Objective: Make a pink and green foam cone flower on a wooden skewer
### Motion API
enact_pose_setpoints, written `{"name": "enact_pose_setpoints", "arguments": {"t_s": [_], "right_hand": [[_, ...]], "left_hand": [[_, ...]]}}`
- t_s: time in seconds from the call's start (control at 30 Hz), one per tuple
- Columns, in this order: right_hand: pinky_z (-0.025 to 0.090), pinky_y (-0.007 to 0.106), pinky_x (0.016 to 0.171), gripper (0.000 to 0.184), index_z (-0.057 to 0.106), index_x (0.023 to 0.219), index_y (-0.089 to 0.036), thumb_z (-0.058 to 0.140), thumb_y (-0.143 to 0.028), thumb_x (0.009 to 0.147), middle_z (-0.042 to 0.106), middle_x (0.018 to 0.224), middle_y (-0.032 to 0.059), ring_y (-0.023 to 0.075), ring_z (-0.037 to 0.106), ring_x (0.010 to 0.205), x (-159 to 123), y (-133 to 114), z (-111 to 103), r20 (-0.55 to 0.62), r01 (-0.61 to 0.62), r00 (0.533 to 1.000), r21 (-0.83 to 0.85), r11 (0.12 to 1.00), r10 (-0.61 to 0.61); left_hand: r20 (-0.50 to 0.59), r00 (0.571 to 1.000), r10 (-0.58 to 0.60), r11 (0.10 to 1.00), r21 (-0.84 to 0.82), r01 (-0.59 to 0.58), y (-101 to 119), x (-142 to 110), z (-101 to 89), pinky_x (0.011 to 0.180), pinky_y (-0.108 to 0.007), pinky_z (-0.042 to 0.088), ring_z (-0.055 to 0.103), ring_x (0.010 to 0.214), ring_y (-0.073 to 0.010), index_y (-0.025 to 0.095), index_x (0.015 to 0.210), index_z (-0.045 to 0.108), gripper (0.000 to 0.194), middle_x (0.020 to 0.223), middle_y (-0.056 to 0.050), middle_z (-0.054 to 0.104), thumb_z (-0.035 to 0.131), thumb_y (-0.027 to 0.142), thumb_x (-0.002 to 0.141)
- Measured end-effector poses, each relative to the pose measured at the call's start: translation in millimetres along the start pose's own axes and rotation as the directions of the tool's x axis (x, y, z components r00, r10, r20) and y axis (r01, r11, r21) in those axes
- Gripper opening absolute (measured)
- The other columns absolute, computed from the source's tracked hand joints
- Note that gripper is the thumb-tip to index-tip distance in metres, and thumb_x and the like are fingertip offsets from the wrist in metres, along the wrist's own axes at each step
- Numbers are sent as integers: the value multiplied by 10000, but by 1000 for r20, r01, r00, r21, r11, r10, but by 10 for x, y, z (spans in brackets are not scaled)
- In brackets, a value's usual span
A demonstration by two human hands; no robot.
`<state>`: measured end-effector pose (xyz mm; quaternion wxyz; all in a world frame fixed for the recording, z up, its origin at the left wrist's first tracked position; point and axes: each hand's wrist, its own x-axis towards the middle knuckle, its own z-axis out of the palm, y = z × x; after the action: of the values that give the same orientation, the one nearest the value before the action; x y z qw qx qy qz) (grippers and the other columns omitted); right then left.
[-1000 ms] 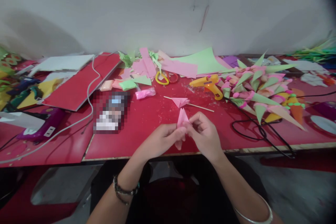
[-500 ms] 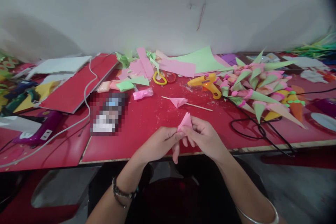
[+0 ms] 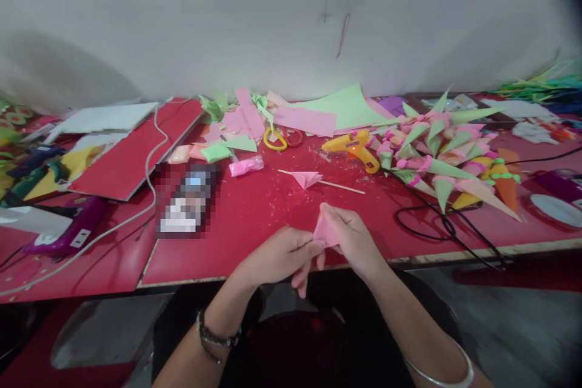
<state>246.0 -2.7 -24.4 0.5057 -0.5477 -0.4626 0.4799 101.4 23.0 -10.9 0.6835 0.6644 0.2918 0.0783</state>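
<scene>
A small piece of folded pink paper (image 3: 325, 231) is held between both hands above the table's front edge. My left hand (image 3: 285, 256) pinches its lower left corner between thumb and fingers. My right hand (image 3: 352, 236) grips the upper right side, thumb near the top point. Part of the paper is hidden by the fingers. Just beyond the hands, a folded pink paper flower (image 3: 306, 179) lies on the table with a thin wooden stick (image 3: 342, 187) running through or under it; I cannot tell which.
A yellow glue gun (image 3: 353, 147) with a lit orange light lies behind, its black cable (image 3: 411, 227) trailing right. Finished paper cones (image 3: 436, 151) are heaped at right. Yellow-handled scissors (image 3: 275, 139), paper sheets (image 3: 345, 106), a pink packet (image 3: 246, 165) and a blurred-out phone (image 3: 188, 200) lie around.
My right thumb has moved up to the paper's top point, and the paper has turned and opened out a little. Both hands are slightly lower; the view has shifted slightly.
</scene>
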Motion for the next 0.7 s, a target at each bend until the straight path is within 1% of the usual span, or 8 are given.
{"name": "enact_pose_setpoints", "arguments": {"t_s": [0.1,0.2,0.27,0.33,0.43,0.57,0.63,0.7], "right_hand": [[262,208,383,489,372,469,-190,387,-551,799,351,368,-56,67,331,354,9,-6,-7,-30,-13,999,-26,1000,13],[300,208,420,442,407,533,-187,391,-536,803,402,445,-46,75,373,409,0,-31,-4,98,48,994,-67,997,-41],[306,203,445,396,410,561,-184,414,-491,812,398,490,-47,72,371,446,-18,-49,14,173,104,981,-105,989,-85],[296,200,446,373,420,570,-181,407,-447,831,388,493,-49,68,359,451,-38,-58,33,169,127,980,-142,982,-102],[277,201,421,381,442,562,-179,383,-428,845,356,432,-59,67,341,409,-49,-53,39,90,132,989,-184,974,-117],[265,204,387,421,450,539,-182,373,-476,830,325,381,-67,69,324,360,-31,-42,4,3,104,994,-191,976,-106],[271,203,383,433,458,536,-180,377,-494,821,340,379,-63,70,337,356,-23,-45,-9,3,96,995,-179,979,-97],[275,203,382,434,470,544,-176,377,-499,820,356,380,-59,71,348,355,-20,-49,-9,19,95,996,-163,982,-93]], "left_hand": [[-123,992,23,999,-22,-26,-16,14,-4,413,-131,357,514,350,-56,141,603,496,382,347,71,449,376,408,848],[-281,959,46,998,-37,-59,-31,19,-37,398,-142,360,513,334,-71,144,556,481,434,310,71,412,362,448,842],[-347,936,53,997,-31,-68,-37,23,-53,366,-142,327,504,314,-77,147,539,472,460,283,76,371,341,465,845],[-378,924,56,998,-8,-64,-40,30,-57,352,-143,306,493,303,-77,149,520,462,479,277,73,363,328,472,846],[-389,918,77,997,51,-62,-34,37,-60,372,-150,320,480,309,-72,150,506,456,478,289,66,376,330,456,851],[-399,890,220,968,203,-148,11,14,-85,538,-169,405,538,445,-72,143,643,539,357,428,43,522,363,359,866],[-398,877,271,950,260,-175,34,-3,-95,579,-173,408,546,490,-72,143,684,553,318,497,32,568,364,319,870],[-407,869,282,941,293,-169,45,-16,-98,567,-168,396,532,477,-69,145,663,544,314,486,36,562,364,298,869]]}}
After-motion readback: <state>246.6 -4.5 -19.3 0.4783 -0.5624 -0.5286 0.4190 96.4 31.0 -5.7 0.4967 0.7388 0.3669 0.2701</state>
